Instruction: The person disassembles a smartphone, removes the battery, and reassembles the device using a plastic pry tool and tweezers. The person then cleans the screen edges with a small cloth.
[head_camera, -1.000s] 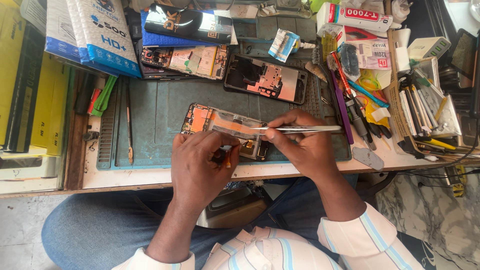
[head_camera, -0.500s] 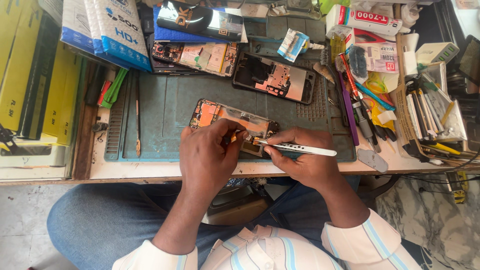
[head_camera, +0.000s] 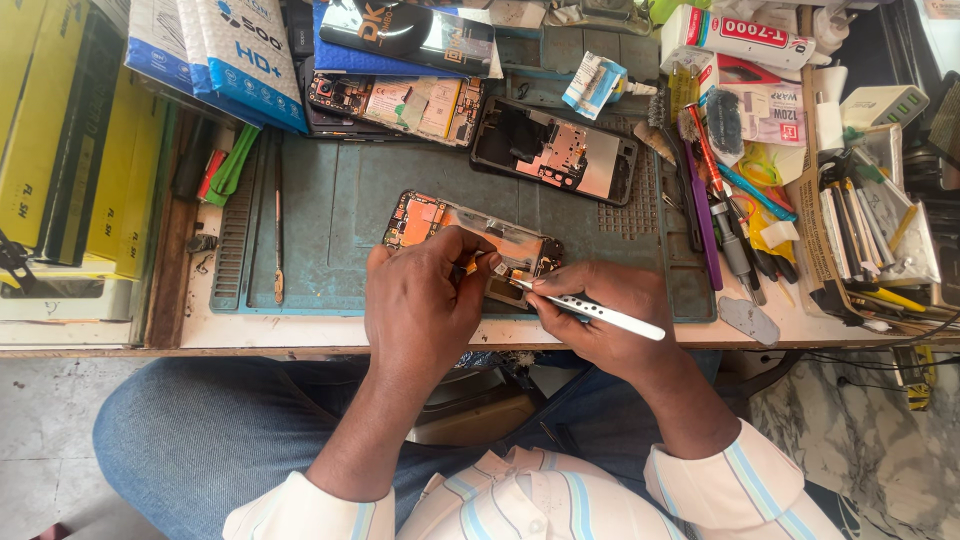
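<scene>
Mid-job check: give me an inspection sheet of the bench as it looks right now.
Surface: green work mat on a light bench, mostly covered at its edges.
Job's things: opened phone on the mat, insides showing; left hand rests on it; right hand holds tweezers with tips at the phone's lower end.
Clutter: second opened phone, third opened phone, brush, glue tube, blue packets, yellow boxes, tool pile.
Grippers: left hand closed over the phone; right hand shut on the tweezers.
Cables: dark wires off the bench's right edge.
Surroundings: tiled floor, the person's jeans.
</scene>
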